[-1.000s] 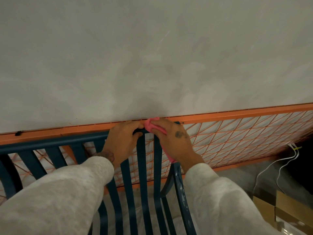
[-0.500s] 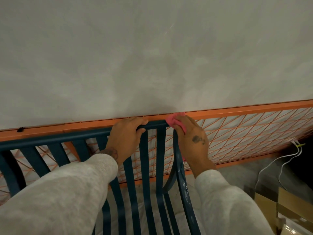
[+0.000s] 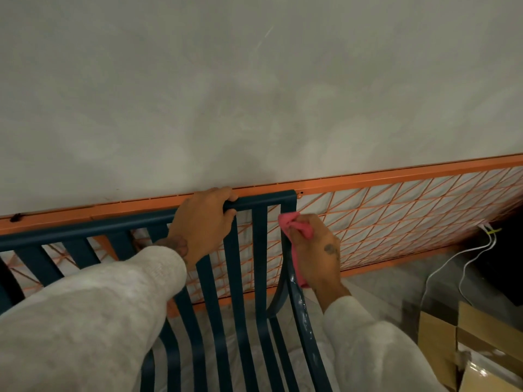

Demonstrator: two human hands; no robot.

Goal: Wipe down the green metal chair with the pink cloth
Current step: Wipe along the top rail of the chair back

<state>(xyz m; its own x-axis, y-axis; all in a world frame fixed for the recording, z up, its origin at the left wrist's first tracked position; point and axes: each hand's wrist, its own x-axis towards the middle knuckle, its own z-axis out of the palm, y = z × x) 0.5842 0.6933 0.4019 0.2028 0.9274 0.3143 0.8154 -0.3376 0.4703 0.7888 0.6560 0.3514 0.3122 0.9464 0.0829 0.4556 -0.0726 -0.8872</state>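
The dark green metal chair point(image 3: 260, 250) fills the lower middle, its slatted back rising to a top rail. My left hand point(image 3: 202, 224) grips that top rail, fingers curled over it. My right hand point(image 3: 317, 250) holds the pink cloth point(image 3: 294, 226) against the chair's right side post, just below the top right corner. Part of the cloth hangs down under my palm along the post. Wet streaks show on the post lower down.
An orange metal frame with diagonal wire mesh point(image 3: 396, 216) leans on the grey wall point(image 3: 254, 94) right behind the chair. White cables point(image 3: 464, 256) hang at the right. Cardboard boxes point(image 3: 464, 340) sit at the lower right.
My right hand has slid the pink cloth from the top rail to the right corner and down the side post. My left hand stays on the top rail.
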